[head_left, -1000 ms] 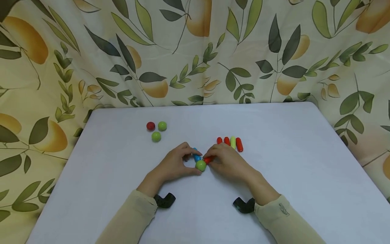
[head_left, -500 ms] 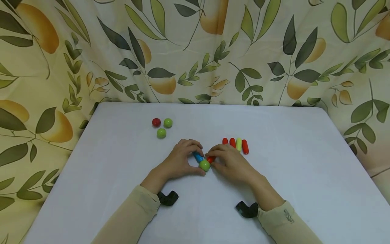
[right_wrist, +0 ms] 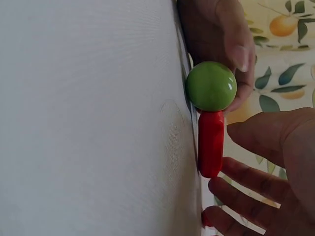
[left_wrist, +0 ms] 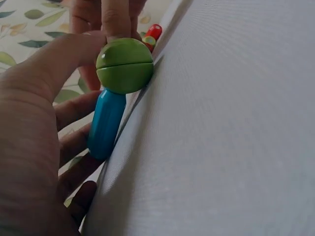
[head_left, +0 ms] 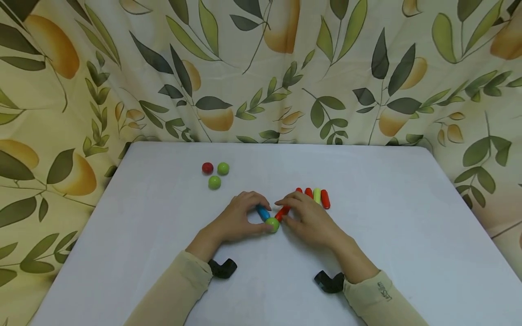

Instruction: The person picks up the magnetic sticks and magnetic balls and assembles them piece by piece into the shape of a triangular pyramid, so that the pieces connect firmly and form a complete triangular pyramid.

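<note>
A green ball [head_left: 272, 224] with a groove across it sits mid-table. A blue rod [left_wrist: 107, 124] and a red rod [right_wrist: 211, 144] meet it, splaying away from it in a V. My left hand [head_left: 240, 219] curls round the ball and blue rod: the thumb presses the ball, and the fingers lie along the rod's far side. My right hand [head_left: 310, 218] surrounds the red rod with thumb and fingers spread. In the right wrist view that thumb is apart from the rod, while fingertips are right at its outer end.
Behind my right hand lie several loose rods: red ones [head_left: 325, 199] and a yellow-green one [head_left: 316, 195]. At the back left are a red ball [head_left: 207, 168] and two green balls [head_left: 214, 182]. A patterned curtain [head_left: 253, 72] hangs behind the white table [head_left: 367, 181].
My right fingers have loosened and spread from the red rod, so more of it shows. My left thumb has shifted onto the green ball. The head view has shifted slightly.
</note>
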`<action>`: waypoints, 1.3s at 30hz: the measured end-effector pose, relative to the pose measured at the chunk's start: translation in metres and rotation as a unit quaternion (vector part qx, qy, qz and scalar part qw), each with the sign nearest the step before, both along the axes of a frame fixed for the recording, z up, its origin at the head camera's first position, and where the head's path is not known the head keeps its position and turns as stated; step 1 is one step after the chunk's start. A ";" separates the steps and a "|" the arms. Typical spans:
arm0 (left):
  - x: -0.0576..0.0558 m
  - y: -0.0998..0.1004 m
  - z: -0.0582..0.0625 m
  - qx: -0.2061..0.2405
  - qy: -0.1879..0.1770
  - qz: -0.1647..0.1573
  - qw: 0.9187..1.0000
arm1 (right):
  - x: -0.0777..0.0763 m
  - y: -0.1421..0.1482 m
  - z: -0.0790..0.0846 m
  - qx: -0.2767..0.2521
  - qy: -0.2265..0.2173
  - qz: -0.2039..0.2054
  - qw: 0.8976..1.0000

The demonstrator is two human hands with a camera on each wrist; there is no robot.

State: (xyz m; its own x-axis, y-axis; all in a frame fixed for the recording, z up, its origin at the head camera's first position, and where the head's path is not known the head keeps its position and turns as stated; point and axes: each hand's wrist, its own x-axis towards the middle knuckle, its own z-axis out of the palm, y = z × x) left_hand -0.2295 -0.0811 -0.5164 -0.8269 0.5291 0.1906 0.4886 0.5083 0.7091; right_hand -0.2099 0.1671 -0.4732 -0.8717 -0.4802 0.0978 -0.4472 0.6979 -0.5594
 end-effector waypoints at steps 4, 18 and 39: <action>0.000 0.001 -0.001 0.000 -0.003 0.006 1.000 | 0.000 0.000 0.001 -0.010 0.010 -0.012 1.000; 0.001 0.002 0.001 -0.001 -0.013 0.036 0.999 | 0.004 -0.005 0.004 -0.033 -0.044 -0.003 0.998; -0.004 0.000 -0.002 0.078 0.009 0.109 0.991 | 0.000 -0.004 -0.007 -0.040 -0.074 -0.030 0.996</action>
State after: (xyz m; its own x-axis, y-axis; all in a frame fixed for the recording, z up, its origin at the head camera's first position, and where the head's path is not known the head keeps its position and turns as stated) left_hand -0.2331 -0.0807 -0.5179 -0.9139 0.3018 0.2715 0.3926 0.4869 0.7803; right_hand -0.2103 0.1630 -0.4799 -0.9066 -0.4220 0.0011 -0.3138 0.6723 -0.6705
